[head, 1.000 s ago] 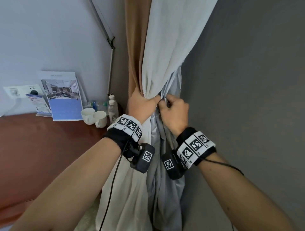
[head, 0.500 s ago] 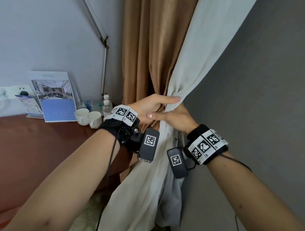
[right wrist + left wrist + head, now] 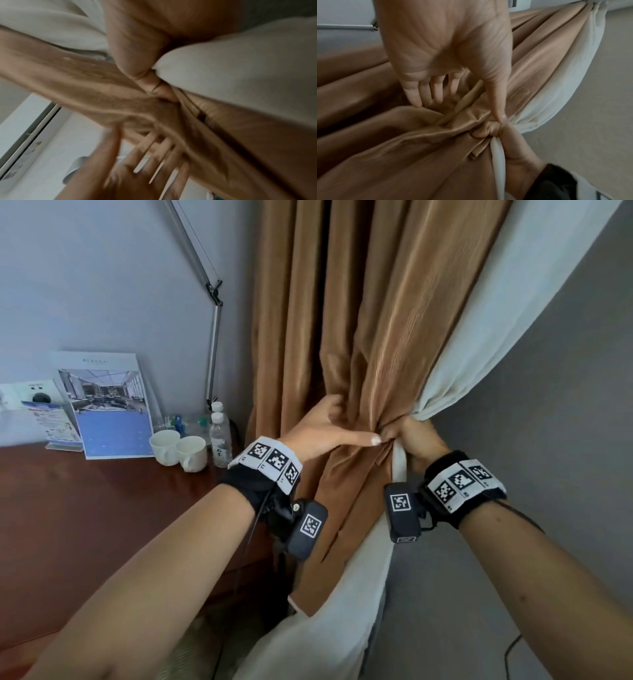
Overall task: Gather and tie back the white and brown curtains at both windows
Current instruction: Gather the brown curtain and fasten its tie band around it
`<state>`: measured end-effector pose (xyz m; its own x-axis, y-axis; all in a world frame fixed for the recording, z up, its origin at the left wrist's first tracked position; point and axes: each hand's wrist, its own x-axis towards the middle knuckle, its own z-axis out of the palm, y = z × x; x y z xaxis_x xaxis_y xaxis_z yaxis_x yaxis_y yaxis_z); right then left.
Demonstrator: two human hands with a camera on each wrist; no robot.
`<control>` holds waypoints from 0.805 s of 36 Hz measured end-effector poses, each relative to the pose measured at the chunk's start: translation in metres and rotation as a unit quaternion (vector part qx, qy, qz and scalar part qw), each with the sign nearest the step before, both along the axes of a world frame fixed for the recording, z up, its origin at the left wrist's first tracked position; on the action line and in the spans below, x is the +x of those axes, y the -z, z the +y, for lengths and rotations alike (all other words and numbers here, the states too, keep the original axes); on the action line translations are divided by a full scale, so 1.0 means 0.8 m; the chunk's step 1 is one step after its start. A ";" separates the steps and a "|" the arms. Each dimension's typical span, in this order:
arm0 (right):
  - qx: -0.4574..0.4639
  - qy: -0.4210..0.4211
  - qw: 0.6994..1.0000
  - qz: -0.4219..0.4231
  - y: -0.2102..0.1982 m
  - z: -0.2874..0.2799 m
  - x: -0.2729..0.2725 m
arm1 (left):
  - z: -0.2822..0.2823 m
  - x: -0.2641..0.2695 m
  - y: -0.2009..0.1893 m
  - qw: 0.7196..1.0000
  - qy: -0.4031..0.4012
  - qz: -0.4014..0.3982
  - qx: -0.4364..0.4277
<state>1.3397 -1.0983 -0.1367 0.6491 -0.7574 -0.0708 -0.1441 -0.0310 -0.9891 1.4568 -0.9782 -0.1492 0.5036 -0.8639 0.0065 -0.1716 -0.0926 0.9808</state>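
The brown curtain [image 3: 342, 320] hangs in folds at the middle, and the white curtain [image 3: 496, 313] sweeps down from the upper right. Both are bunched together in my right hand [image 3: 407, 433], which grips the gather in a fist against the grey wall side. My left hand [image 3: 337, 424] lies on the brown folds with fingers spread and straight, thumb tip touching the right fist. The left wrist view shows the spread left hand [image 3: 462, 102] above the right hand [image 3: 488, 129]. In the right wrist view, the right hand [image 3: 142, 77] pinches brown curtain [image 3: 102, 88] and white curtain [image 3: 240, 67].
A dark wooden desk [image 3: 85, 525] stands on the left with two white cups [image 3: 178, 450], water bottles [image 3: 219, 436], a brochure stand [image 3: 106, 405] and a lamp arm [image 3: 214, 337]. A grey wall [image 3: 548, 405] is on the right.
The bundle has swung right towards the grey wall and the brown curtain now shows in front. My left hand let go of the white curtain and spread open on the brown folds. The right hand kept its grip.
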 end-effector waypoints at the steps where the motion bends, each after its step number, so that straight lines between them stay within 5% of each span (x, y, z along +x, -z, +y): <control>1: 0.004 -0.028 1.000 0.014 -0.003 -0.002 -0.001 | -0.005 -0.002 -0.003 1.000 0.009 -0.004 -0.009; 7: -0.071 -0.128 0.978 0.150 -0.007 -0.012 -0.002 | -0.027 -0.015 -0.013 0.997 -0.036 0.002 -0.074; 15: -0.173 -0.094 0.970 0.146 -0.020 0.011 -0.013 | -0.042 -0.020 -0.003 0.985 -0.118 0.029 -0.124; 20: -0.081 -0.066 0.993 0.059 -0.013 0.019 -0.011 | -0.053 -0.033 0.004 0.974 -0.187 -0.018 -0.125; 25: 0.024 0.015 1.000 0.011 -0.007 0.017 -0.008 | -0.058 -0.043 0.007 0.978 -0.166 -0.086 -0.095; 29: 0.055 -0.014 0.998 0.006 -0.006 0.012 -0.009 | -0.047 -0.035 0.004 0.994 -0.075 -0.004 -0.084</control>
<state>1.3324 -1.0886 -0.1318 0.6678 -0.7269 -0.1602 -0.1568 0.0730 -0.9849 1.4292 -1.0157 -0.1522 0.6266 -0.7651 0.1481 -0.1762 0.0461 0.9833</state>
